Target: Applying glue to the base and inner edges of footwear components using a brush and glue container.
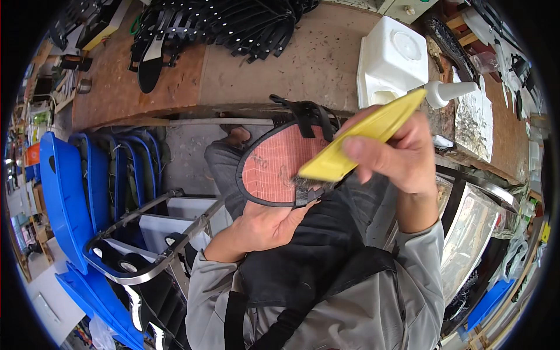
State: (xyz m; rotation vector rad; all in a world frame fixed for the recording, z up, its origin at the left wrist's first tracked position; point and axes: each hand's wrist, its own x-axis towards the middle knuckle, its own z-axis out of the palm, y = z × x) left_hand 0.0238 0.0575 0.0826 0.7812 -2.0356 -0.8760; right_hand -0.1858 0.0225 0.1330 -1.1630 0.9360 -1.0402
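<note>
In front of my lap, my left hand (271,224) grips a sandal sole piece (271,169) by its near edge. Its flat face is pink-red with pale lines and dark scribbled marks, and a black rim runs round it. Black straps (303,119) stick out on its far side. My right hand (405,154) is closed round a yellow-handled brush (364,140), thumb on top. The brush slants down to the left, with its dark bristles at the right part of the pink face. My left fingers are mostly hidden under the sole piece.
On the brown workbench (280,64) lie a heap of black studded straps (227,26) and a black sole (150,73). A white plastic container (402,52) and a white nozzle bottle (449,93) stand at the right. Blue bins (67,198) and a metal-framed rack (140,277) are on the left.
</note>
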